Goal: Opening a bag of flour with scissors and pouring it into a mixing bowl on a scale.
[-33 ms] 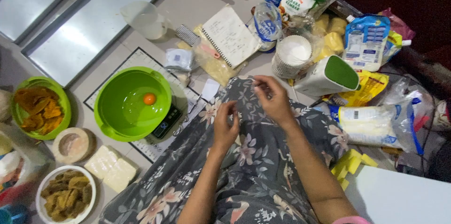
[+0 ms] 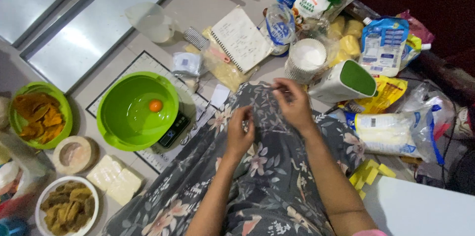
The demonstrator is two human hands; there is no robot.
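Observation:
My left hand and my right hand both rest on the grey floral fabric over my lap. The right hand's fingers pinch the cloth near the knee. The left hand's fingers curl into the cloth just beside it. To the left, a green bowl holding one egg yolk sits on a black digital scale. Just past my right hand stand a white ribbed cup of white powder and a tipped white container with a green inside.
A spiral notebook and small packets lie beyond the knee. Metal baking trays fill the far left. Bags of ingredients crowd the right. Butter blocks, a green bowl of orange pieces and a white bowl sit near left.

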